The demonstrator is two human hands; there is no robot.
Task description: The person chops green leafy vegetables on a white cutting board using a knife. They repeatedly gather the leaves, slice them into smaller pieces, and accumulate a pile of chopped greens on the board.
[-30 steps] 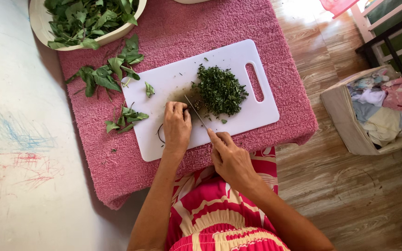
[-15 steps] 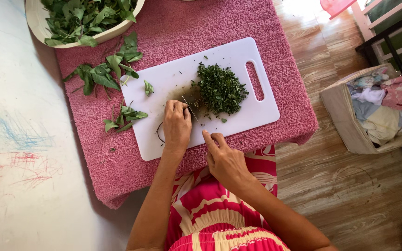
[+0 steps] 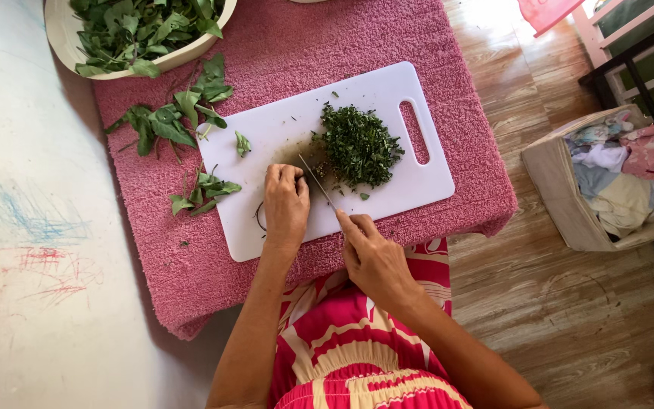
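On the white cutting board [image 3: 281, 136] our right hand [image 3: 375, 260] grips the knife [image 3: 318, 182], our left hand [image 3: 286, 203] apparently pins leaves beside the chopped greens [image 3: 359, 145]; whole leaves [image 3: 172, 121] remain left of it.

knife [image 3: 317, 180] back toward lap

To my left stands a pale wall [image 3: 17, 250] with blue and red crayon scribbles [image 3: 35, 242]. A pink towel [image 3: 297, 45] covers my low table. On my right, the wood-plank floor [image 3: 569, 318] catches bright sunlight at the far end. A beige basket of laundry [image 3: 607, 189] sits there, beside dark furniture legs [image 3: 637, 68].
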